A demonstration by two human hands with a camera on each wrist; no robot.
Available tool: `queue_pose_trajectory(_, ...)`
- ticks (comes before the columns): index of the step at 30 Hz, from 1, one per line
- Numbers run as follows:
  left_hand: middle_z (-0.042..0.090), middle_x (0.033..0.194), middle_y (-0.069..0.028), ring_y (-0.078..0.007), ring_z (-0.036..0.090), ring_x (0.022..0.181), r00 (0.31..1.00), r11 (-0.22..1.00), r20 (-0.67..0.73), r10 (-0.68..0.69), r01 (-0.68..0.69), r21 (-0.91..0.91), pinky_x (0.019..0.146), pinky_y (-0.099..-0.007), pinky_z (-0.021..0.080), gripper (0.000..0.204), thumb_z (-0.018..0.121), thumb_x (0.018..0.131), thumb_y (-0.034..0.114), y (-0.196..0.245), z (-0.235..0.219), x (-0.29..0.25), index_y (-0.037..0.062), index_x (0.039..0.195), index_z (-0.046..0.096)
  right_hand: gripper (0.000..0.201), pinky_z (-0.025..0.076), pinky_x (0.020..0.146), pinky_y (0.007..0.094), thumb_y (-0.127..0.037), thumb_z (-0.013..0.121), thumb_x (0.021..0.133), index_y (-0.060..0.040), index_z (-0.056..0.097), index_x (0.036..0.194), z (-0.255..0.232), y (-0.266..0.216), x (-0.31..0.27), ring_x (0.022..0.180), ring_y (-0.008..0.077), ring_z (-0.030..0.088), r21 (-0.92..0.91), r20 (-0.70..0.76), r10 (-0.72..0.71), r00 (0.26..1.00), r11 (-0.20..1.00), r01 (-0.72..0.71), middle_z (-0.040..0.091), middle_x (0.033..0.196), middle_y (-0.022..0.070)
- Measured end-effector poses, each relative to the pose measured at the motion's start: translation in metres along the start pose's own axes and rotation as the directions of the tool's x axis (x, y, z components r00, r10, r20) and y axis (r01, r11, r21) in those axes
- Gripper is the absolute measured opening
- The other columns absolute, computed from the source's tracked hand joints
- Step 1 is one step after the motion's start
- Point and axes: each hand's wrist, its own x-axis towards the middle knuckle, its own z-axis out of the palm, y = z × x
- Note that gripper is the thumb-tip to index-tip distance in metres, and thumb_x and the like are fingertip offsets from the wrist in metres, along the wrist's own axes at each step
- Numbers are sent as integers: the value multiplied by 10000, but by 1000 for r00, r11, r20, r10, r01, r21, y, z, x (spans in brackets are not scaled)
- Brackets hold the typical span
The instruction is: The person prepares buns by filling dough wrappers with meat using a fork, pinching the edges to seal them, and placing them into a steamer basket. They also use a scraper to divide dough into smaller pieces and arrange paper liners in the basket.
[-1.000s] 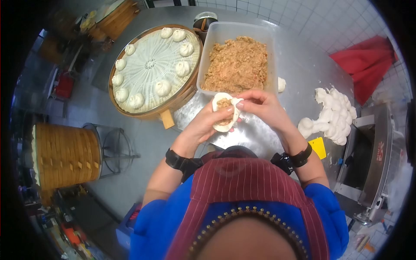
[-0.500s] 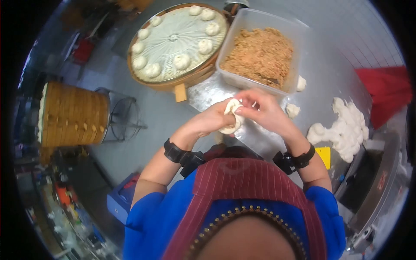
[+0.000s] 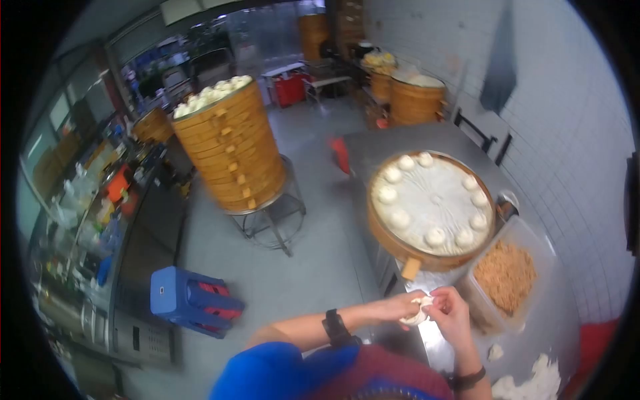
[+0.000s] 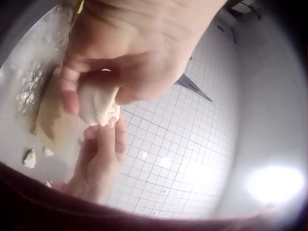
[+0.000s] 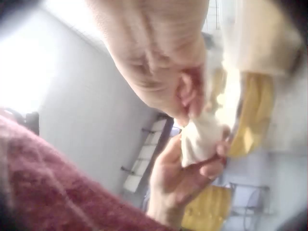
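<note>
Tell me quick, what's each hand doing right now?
Left hand: curled around the dough bun, cradling it.
Right hand: pinching the bun's top.

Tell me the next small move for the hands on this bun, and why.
Probably finish pinching the top closed: the left hand cups the dough bun while the right hand pinches its edge, and the steamer tray beside them holds sealed buns with room left.

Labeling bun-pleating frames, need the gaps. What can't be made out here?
- Bun top, head view: too small, covered by both hands; filling unseen.
- Right hand pinch, right wrist view: motion blur.
- Left hand, left wrist view: hides most of the bun.
- Dough pile, head view: cut off by the edge.
</note>
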Motion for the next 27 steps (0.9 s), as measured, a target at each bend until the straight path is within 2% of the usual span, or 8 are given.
queue_pose_trajectory(3, 554, 1002, -37, -92, 559, 850, 997, 998, -42, 57, -56, 17, 656, -237, 495, 458, 451, 875, 166, 8, -34, -31, 35, 1309, 380, 195, 478, 547, 213, -32, 678, 790, 8, 600, 964, 35, -3, 23, 632, 79, 571, -167, 56, 93, 994, 982, -82, 596, 747, 33)
queue_pose_trajectory(9, 561, 1035, -35, -85, 565, 831, 925, 915, -355, 133, -252, -314, 558, -213, 437, 481, 463, 931, 325, 3, -95, -86, 66, 1328, 377, 192, 466, 562, 205, -35, 684, 790, 1, 609, 962, 105, -8, 72, 618, 80, 547, -21, 17, 150, 988, 988, -150, 590, 756, 26)
queue_pose_trajectory(11, 568, 1003, -21, -74, 558, 812, 912, 952, -392, 121, -218, -213, 537, -207, 420, 445, 434, 942, 323, -2, -105, -98, 78, 1311, 392, 198, 465, 582, 201, -28, 676, 799, -3, 605, 982, 128, -11, 80, 662, 85, 558, -238, 158, -212, 964, 940, 246, 589, 805, 27)
queue_pose_trajectory(12, 569, 988, -15, -67, 551, 800, 905, 964, -394, 157, -228, -140, 535, -201, 412, 428, 425, 944, 310, -7, -109, -104, 77, 1302, 399, 198, 471, 598, 203, -22, 659, 814, 3, 607, 1003, 140, -11, 83, 696, 94, 572, -157, 225, -211, 951, 956, 249, 583, 836, 26)
queue_pose_trajectory(15, 578, 995, -23, -72, 563, 835, 934, 984, -326, 144, -170, -53, 583, -214, 464, 398, 422, 940, 257, -10, -122, -118, 70, 1292, 405, 181, 482, 607, 207, -46, 658, 825, 3, 617, 995, 162, 0, 96, 706, 83, 575, 80, 185, -57, 981, 996, 42, 592, 823, 31)
queue_pose_trajectory(18, 556, 1131, -78, -151, 573, 1000, 911, 962, -386, 142, -219, -163, 775, -308, 537, 415, 450, 922, 216, -11, -138, -125, 60, 1302, 397, 186, 477, 598, 202, -85, 681, 819, -7, 613, 973, 171, -18, 105, 704, 63, 566, -33, 247, 177, 953, 984, -174, 602, 819, 31)
queue_pose_trajectory(21, 543, 1156, -76, -155, 560, 1030, 858, 858, -501, 108, -335, -389, 776, -311, 527, 432, 454, 925, 221, 6, -135, -132, 68, 1322, 387, 214, 464, 577, 192, -120, 694, 817, -13, 608, 981, 168, -18, 113, 693, 49, 555, -110, 243, 181, 953, 981, -158, 610, 817, 26)
queue_pose_trajectory(27, 557, 1100, -71, -124, 564, 903, 809, 959, -552, 200, -277, -58, 665, -267, 490, 424, 436, 918, 163, 8, -142, -106, 65, 1327, 380, 234, 436, 601, 205, -130, 709, 798, -32, 621, 992, 162, -13, 129, 661, 45, 508, -104, 200, 73, 977, 993, -53, 526, 733, -23)
